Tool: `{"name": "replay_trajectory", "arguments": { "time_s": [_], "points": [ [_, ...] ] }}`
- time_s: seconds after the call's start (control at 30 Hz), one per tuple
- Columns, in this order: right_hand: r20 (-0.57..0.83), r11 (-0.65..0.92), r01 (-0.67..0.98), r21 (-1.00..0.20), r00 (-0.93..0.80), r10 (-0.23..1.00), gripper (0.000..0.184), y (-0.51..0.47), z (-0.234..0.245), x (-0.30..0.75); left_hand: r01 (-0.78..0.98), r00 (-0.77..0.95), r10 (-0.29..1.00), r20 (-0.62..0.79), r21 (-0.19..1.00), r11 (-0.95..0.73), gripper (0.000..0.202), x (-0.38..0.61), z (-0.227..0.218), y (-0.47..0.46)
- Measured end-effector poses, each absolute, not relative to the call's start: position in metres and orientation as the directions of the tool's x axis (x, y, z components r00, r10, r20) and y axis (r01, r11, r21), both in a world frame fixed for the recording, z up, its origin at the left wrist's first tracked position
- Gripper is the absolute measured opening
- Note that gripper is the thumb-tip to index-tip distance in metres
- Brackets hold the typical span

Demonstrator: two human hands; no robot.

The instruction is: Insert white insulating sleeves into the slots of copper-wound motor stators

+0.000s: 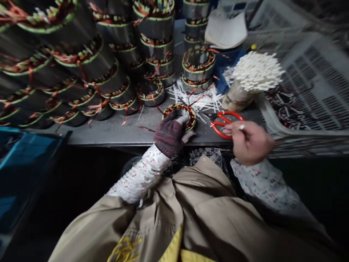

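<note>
My left hand (170, 133), in a dark knitted glove, is wrapped over the near edge of a motor stator (188, 111) with copper windings lying on the grey bench (122, 127). My right hand (249, 140), bare, is closed in a pinch on a small white sleeve piece (241, 127). It hovers just in front of red-handled scissors (225, 122) that lie on the bench. A tan apron (191, 214) covers my lap below.
Stacks of wound stators (114, 62) fill the bench's left and back. A bundle of white sleeves (256, 71) stands upright at the right, with loose white strips (201, 98) scattered beside it. A white crate (313, 80) sits far right, a blue bin (24, 160) at left.
</note>
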State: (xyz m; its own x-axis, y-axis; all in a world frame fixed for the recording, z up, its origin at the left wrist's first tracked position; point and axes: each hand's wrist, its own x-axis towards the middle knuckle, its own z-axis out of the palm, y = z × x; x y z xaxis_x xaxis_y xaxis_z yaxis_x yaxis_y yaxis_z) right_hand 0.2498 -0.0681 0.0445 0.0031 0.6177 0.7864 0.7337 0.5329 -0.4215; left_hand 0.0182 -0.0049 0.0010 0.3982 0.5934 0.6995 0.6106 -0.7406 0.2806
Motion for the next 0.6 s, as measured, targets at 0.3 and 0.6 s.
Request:
{"name": "replay_trajectory", "arguments": {
  "time_s": [0.3,0.6],
  "points": [
    [0.736,0.763,0.583,-0.278,-0.381,0.559,0.012,-0.094,0.014,0.236,0.626,0.432,0.654,0.621,0.315,-0.713,0.07,0.016,-0.006,-0.002],
    [0.585,0.555,0.56,-0.614,-0.148,0.797,0.017,-0.058,0.013,0.214,0.4,0.341,0.737,0.583,0.62,-0.675,0.067,0.022,-0.006,-0.004]
  ]
}}
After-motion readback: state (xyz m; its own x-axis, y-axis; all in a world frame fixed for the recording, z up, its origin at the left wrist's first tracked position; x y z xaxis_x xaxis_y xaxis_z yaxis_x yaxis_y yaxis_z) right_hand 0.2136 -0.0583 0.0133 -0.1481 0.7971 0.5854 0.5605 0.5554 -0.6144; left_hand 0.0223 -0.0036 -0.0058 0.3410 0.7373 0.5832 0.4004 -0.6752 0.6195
